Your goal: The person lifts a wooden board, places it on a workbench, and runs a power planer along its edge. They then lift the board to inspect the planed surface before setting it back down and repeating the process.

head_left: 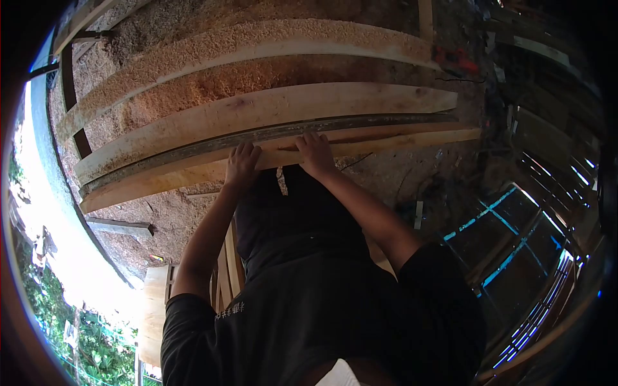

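Observation:
A long wooden plank (174,182) lies crosswise in front of my body, its near edge pale and its far edge dark and rough. My left hand (242,165) grips it near the middle, fingers curled over the top. A short way to the right, my right hand (315,153) holds the same plank with its fingers bent over it. My palms and thumbs are mostly hidden. Just beyond lies a second, pale board (277,106) with a few darker marks, roughly parallel to the plank.
Farther off, another board (270,48) is strewn with sawdust. Wooden supports (67,80) stand at the left. A red object (457,59), blurred, sits at the back right. A short timber (122,226) lies on the sawdust-covered ground. Boards (154,309) are beside me at lower left.

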A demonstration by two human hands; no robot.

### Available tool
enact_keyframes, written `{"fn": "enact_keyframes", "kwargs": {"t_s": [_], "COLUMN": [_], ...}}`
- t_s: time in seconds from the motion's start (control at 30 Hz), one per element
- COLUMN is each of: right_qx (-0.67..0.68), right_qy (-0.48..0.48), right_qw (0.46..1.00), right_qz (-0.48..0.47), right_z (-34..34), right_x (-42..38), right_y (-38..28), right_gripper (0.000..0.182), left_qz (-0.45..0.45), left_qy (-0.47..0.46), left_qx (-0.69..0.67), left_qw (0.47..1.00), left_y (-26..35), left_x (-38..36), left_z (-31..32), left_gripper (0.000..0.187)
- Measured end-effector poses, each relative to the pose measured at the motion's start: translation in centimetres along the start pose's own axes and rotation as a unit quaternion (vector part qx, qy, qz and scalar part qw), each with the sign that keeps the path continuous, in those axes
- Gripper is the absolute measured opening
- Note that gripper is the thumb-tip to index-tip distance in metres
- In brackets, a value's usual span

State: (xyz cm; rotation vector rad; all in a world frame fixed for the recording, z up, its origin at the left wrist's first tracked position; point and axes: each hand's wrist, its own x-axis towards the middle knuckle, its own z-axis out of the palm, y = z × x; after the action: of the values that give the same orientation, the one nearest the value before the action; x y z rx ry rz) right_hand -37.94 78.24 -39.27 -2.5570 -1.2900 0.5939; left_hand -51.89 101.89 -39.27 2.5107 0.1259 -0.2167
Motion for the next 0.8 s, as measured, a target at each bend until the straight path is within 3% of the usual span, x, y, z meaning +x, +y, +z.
{"fn": "enact_keyframes", "kwargs": {"t_s": [0.23,0.3,0.53,0.8], "right_qx": [0.025,0.052,0.020,-0.036], "right_qy": [-0.019,0.030,0.063,0.059], "right_qw": [0.999,0.996,0.988,0.995], "right_qz": [-0.028,-0.060,-0.141,-0.076], "right_z": [-0.7,-0.5,1.5,3.2], "right_x": [-1.6,-2.6,-5.2,-6.9], "right_y": [-0.3,-0.4,-3.2,-11.9], "right_gripper": [0.053,0.053,0.054,0.061], "left_qz": [-0.011,-0.011,-0.015,-0.054], "left_qy": [0.037,0.053,0.111,0.113], "left_qx": [-0.017,-0.020,0.095,0.120], "left_qw": [0.999,0.998,0.989,0.985], "left_y": [0.3,0.2,-0.3,-1.6], "left_x": [-2.6,-4.0,-9.6,-18.1], "left_z": [0.3,1.0,2.5,0.7], "left_gripper": [0.056,0.059,0.058,0.061]}}
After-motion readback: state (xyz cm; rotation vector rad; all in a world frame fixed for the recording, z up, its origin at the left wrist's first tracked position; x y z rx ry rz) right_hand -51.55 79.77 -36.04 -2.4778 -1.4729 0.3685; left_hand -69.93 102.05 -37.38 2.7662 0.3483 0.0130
